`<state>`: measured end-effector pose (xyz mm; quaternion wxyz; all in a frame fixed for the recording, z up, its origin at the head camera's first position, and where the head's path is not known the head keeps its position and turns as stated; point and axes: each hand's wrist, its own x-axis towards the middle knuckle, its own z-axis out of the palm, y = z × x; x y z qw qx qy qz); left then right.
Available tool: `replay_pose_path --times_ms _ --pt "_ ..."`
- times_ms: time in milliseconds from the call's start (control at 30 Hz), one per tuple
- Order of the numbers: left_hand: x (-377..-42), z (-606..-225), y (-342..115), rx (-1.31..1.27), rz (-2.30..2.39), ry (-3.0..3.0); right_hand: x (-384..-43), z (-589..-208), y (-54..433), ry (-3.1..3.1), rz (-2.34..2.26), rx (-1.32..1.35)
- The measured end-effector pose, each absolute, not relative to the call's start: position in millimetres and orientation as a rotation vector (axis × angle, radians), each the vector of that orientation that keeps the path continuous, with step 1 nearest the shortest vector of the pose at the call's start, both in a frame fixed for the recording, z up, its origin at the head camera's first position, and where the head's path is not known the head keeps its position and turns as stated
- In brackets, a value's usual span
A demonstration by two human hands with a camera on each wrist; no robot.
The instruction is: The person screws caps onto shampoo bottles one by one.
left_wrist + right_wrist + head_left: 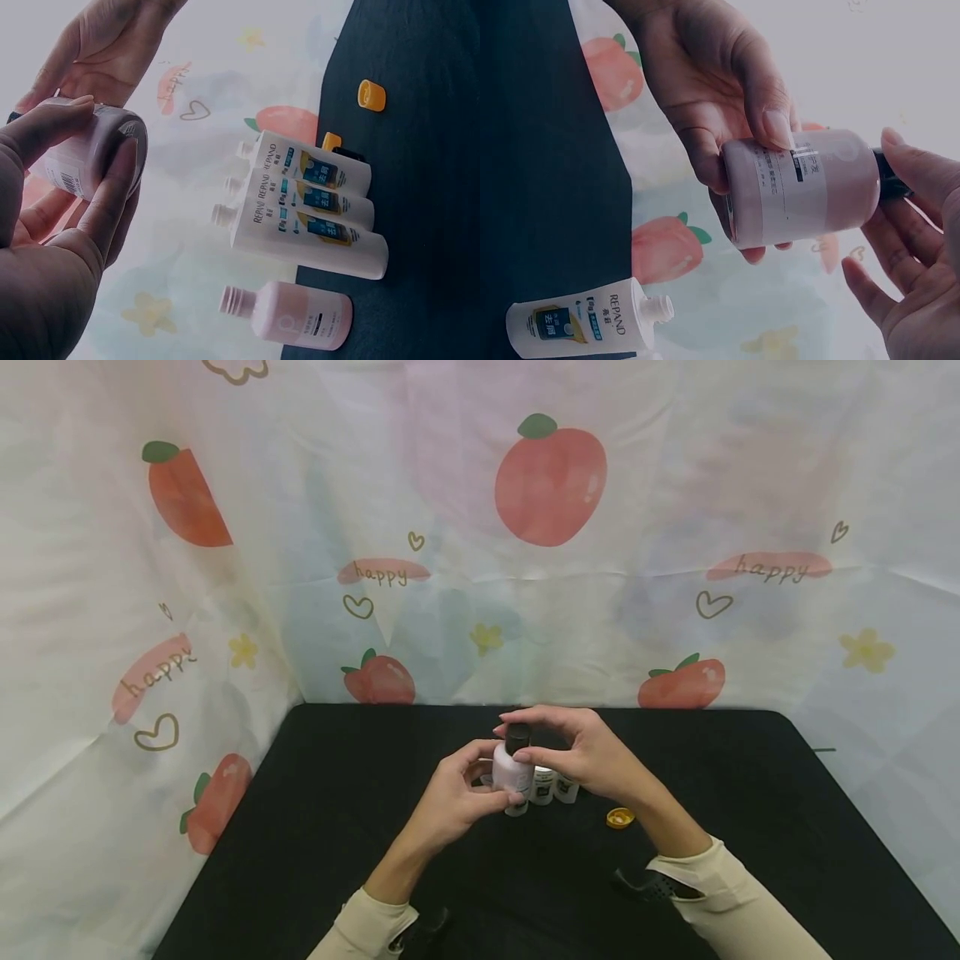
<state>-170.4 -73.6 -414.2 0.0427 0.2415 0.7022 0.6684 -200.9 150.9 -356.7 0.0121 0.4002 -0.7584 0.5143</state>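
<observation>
over the table (360, 752), left hand (453, 789) around a pink bottle (507, 768), right hand (581, 747) round its cap (517, 739)

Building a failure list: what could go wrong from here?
The left hand holds the pink bottle off the table while the right hand grips its black cap; a twist could make the bottle slip.
Uncapped white bottles stand close by; a drop might tip them.
A loose yellow cap shows beside the right forearm in the head view and might get brushed away.
</observation>
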Motion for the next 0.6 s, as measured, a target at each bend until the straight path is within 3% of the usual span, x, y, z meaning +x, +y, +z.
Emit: replay_pose_path --times_ms 600 --pt "-170.7 -413.9 -80.3 0.727 2.05 2.173 -201.4 -357.2 159.0 -2.354 1.564 1.2"
